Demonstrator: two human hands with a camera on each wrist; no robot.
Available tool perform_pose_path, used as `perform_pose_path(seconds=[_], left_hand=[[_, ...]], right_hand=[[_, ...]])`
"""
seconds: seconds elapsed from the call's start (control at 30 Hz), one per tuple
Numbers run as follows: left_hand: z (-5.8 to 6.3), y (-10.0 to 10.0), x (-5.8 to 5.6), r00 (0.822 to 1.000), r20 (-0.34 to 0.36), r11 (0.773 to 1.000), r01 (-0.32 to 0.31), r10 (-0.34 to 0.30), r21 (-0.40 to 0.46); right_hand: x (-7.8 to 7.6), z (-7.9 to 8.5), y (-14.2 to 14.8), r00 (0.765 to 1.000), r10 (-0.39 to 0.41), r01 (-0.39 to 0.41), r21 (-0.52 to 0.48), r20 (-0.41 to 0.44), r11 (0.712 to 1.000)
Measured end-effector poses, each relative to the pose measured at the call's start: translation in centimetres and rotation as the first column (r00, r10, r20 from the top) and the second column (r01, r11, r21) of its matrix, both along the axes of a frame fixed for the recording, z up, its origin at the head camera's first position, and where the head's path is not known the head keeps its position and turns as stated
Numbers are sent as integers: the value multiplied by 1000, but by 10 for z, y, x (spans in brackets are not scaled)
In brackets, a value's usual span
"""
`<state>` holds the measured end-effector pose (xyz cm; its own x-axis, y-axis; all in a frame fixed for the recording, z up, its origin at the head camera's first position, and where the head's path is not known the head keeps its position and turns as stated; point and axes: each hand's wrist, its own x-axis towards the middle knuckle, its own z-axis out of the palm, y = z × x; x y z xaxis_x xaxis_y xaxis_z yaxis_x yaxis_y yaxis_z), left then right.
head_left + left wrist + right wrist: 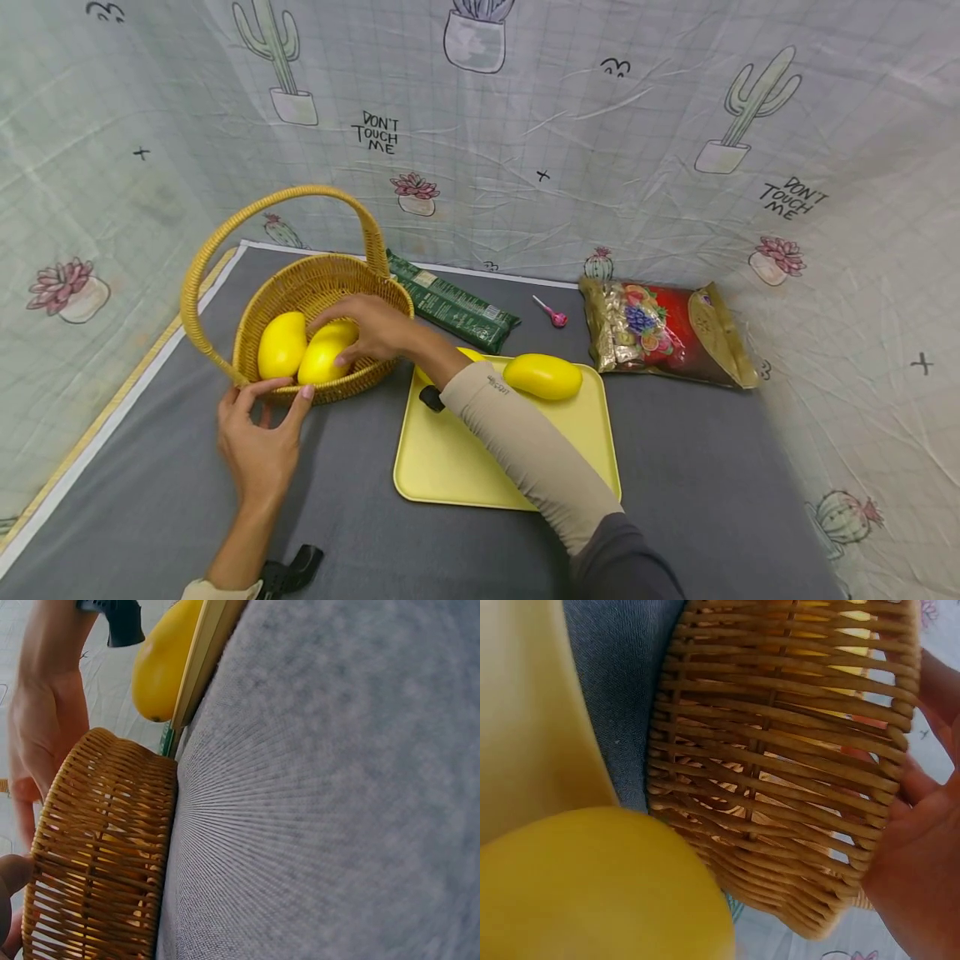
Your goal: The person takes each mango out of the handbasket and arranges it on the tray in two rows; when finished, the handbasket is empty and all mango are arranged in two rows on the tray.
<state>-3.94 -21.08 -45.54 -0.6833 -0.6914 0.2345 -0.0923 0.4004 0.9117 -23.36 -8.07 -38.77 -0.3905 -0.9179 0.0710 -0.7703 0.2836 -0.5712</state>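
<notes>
A woven basket [367, 283] with a tall arched handle stands on the left of the table. Two yellow mangoes lie inside it, the left mango [279, 348] against the right mango [324, 357]. My right hand [378, 325] reaches down into the basket, fingers and thumb curved round the right mango. At the near rim, my left hand [258, 446] grips the basket with thumb and fingers spread apart along the edge. The left wrist view shows the basket's wicker side [97, 847] close up, with the left thumb [13, 874] at its rim.
Right of the basket lies a yellow tray [465, 475] bearing another mango [543, 377] and a yellow fruit partly hidden by my right arm. Behind are a green packet [453, 300] and a pink lollipop [557, 318]. A red-gold candy bag [667, 333] lies farther right, before the curtain.
</notes>
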Motion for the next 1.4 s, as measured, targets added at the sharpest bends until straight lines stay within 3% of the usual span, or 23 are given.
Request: perform_pose_path(seconds=[0.37,0.6,0.77,1.1,1.4], left_hand=[[-2,-1,0,1000,4,1000,-11,11,-23],[-3,-1,-1,1000,1,1000,-11,11,-21],[-2,-1,0,1000,2,1000,-12,12,-8],[-1,0,0,1000,-3,1000,-16,16,-6],[-1,0,0,1000,-8,999,-26,26,-23]], right_hand=[[-6,-10,-19,998,59,-62,61,37,996],[-8,-13,-22,999,47,-50,115,28,992],[-7,-13,-21,1000,23,-25,100,15,995],[3,-4,-8,987,-157,159,58,-46,986],[16,6,11,942,-335,334,-25,-28,942]])
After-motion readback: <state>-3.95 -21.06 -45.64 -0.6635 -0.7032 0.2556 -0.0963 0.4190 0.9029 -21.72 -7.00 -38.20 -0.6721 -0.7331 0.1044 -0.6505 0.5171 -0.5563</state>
